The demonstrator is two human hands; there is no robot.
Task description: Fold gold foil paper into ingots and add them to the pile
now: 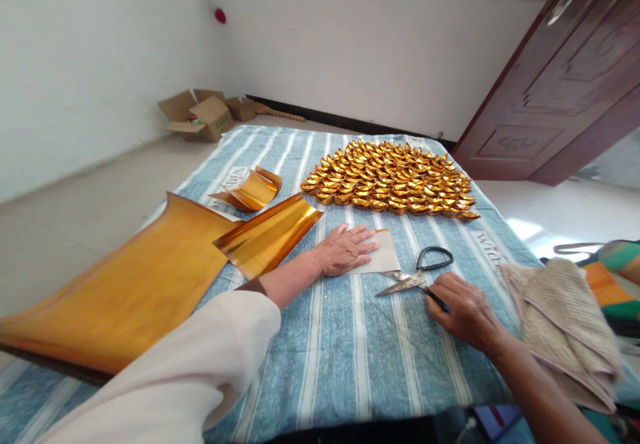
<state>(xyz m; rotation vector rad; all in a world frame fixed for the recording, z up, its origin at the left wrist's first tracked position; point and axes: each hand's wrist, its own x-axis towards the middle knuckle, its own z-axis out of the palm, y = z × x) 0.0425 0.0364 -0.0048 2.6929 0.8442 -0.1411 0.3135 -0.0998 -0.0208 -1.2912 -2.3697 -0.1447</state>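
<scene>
My left hand (347,251) lies flat, fingers stretched out, on a small whitish sheet of paper (383,257) with a golden strip at its far edge. A pair of scissors (411,281) with black loop handles rests on the cloth just right of the paper, blades parted and pointing left. My right hand (463,311) has its fingers curled on the nearer handle. Left of my left hand lie a curled gold foil sheet (270,234), a smaller curled gold piece (256,189) and a large golden sheet (125,284). Beyond the paper stand rows of folded gold foil ingots (390,177).
A blue and white striped cloth (350,364) covers the table. A beige towel (565,324) lies at the right edge. On the floor behind, at the left, stands an open cardboard box (210,117). A dark red door (540,91) is at the right.
</scene>
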